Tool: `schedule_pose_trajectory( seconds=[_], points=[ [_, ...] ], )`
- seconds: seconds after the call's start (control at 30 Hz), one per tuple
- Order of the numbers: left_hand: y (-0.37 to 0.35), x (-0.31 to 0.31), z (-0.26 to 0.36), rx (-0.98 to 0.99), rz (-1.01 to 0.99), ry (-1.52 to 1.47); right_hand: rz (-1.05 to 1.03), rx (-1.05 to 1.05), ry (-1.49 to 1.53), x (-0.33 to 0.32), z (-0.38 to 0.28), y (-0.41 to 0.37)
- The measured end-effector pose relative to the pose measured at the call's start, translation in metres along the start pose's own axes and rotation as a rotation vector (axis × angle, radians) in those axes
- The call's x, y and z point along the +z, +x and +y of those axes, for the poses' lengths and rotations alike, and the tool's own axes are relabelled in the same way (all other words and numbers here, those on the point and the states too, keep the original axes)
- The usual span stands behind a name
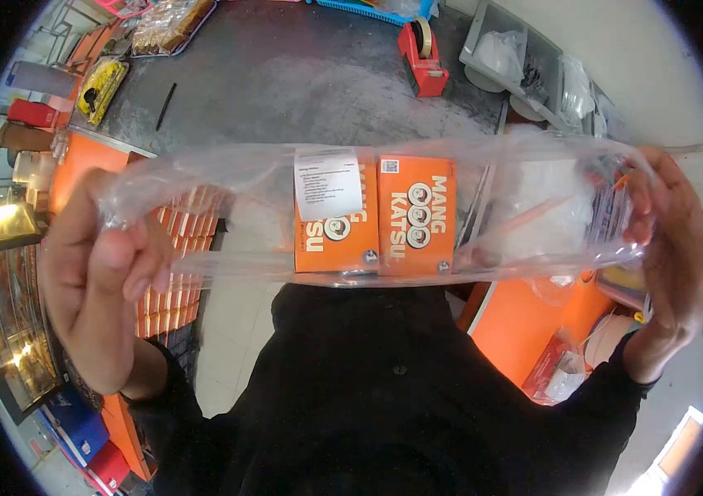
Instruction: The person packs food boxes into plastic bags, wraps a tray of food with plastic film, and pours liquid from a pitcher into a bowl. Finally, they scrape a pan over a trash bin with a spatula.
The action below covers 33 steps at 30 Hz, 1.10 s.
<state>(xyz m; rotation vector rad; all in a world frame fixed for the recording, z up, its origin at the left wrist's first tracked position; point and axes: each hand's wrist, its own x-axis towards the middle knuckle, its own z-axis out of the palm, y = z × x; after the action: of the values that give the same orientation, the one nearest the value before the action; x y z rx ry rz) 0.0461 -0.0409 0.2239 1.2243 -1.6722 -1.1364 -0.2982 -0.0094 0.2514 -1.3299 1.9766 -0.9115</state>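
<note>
A clear plastic bag (261, 165) is stretched wide between my two hands. My left hand (108, 264) grips its left end, thumb and fingers closed on the film. On the other side my right hand (661, 223) has its fingers curled round the right end. Inside the bag, two orange boxes sit side by side near the middle. The left box (318, 244) carries a white printed label (327, 186); the right box (418, 215) shows white "MANG KATSU" lettering. The plastic blurs what lies behind it.
A dark grey worktop (285, 74) lies ahead, with a red tape dispenser (424, 62) and a black pen (166, 107). A grey divided bin (508, 58) stands at back right. Stacked orange boxes (178, 281) are at left, and an orange surface (525, 331) is at right.
</note>
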Motion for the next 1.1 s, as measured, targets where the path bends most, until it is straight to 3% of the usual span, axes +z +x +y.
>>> schedule_pose_trajectory(
  seconds=[0.03, 0.1, 0.13, 0.2, 0.23, 0.27, 0.3, 0.37, 0.5, 0.53, 0.6, 0.63, 0.7, 0.77, 0.8, 0.83, 0.87, 0.93, 0.97, 1.03, 1.07, 1.1],
  points=[
    [0.005, -0.001, 0.011, 0.055, -0.033, 0.039, 0.004, -0.011, -0.006, -0.006, -0.007, 0.002],
    [0.008, 0.003, 0.021, 0.064, -0.040, 0.079, -0.349, 0.091, 0.019, -0.023, -0.015, 0.009],
    [0.008, -0.002, 0.015, 0.072, -0.037, 0.077, -0.378, 0.014, 0.041, -0.026, -0.011, 0.008],
    [0.002, -0.024, -0.012, 0.377, -0.115, 0.314, -0.337, -0.236, 0.128, -0.018, 0.014, 0.003],
    [0.021, -0.041, -0.039, 0.769, -0.082, 0.410, -0.318, -0.332, 0.165, -0.011, 0.027, 0.001],
    [0.027, -0.044, -0.056, 0.768, -0.040, 0.469, -0.277, -0.373, 0.194, -0.001, 0.041, 0.002],
    [0.028, -0.032, -0.075, 0.618, -0.048, 0.502, -0.222, -0.372, 0.241, 0.014, 0.056, 0.004],
    [0.043, 0.008, -0.116, 0.342, -0.203, 0.562, -0.117, -0.278, 0.280, 0.059, 0.096, 0.016],
    [0.063, 0.087, -0.185, 0.214, -0.561, 0.610, 0.130, -0.213, 0.195, 0.214, 0.178, 0.028],
    [0.064, 0.097, -0.186, 0.183, -0.661, 0.559, 0.252, -0.278, 0.191, 0.252, 0.193, 0.028],
    [0.070, 0.118, -0.167, 0.155, -0.766, 0.513, 0.043, -0.778, -0.321, 0.214, 0.146, 0.034],
    [0.075, 0.131, -0.138, 0.220, -0.760, 0.573, 0.050, -0.775, -0.322, 0.217, 0.148, 0.038],
    [0.073, 0.147, -0.133, 0.280, -0.760, 0.620, 0.031, -0.544, 0.170, 0.236, 0.166, 0.044],
    [0.051, 0.165, -0.173, -0.106, -0.585, 0.793, 0.008, -0.268, 0.648, 0.257, 0.188, 0.038],
    [0.043, 0.166, -0.191, -0.115, -0.597, 0.786, 0.003, -0.119, 0.881, 0.261, 0.196, 0.033],
    [0.035, 0.160, -0.210, -0.086, -0.377, 0.489, -0.201, 0.303, 1.605, 0.253, 0.208, 0.027],
    [0.030, 0.152, -0.221, -0.056, -0.153, 0.196, -0.194, 0.316, 1.604, 0.230, 0.195, 0.026],
    [0.030, 0.146, -0.218, -0.106, -0.202, 0.262, -0.507, -0.083, 1.209, 0.173, 0.147, 0.031],
    [0.027, 0.148, -0.224, -0.068, -0.145, 0.302, -0.508, -0.078, 1.208, 0.165, 0.151, 0.030],
    [0.030, 0.150, -0.218, -0.028, -0.082, 0.346, -0.251, -0.607, 0.276, 0.156, 0.157, 0.027],
    [0.039, 0.148, -0.199, 0.013, -0.151, 0.349, -0.251, -0.610, 0.281, 0.164, 0.156, 0.027],
    [0.047, 0.145, -0.181, 0.056, -0.231, 0.355, -0.438, -0.459, 0.032, 0.182, 0.154, 0.025]
  ],
)
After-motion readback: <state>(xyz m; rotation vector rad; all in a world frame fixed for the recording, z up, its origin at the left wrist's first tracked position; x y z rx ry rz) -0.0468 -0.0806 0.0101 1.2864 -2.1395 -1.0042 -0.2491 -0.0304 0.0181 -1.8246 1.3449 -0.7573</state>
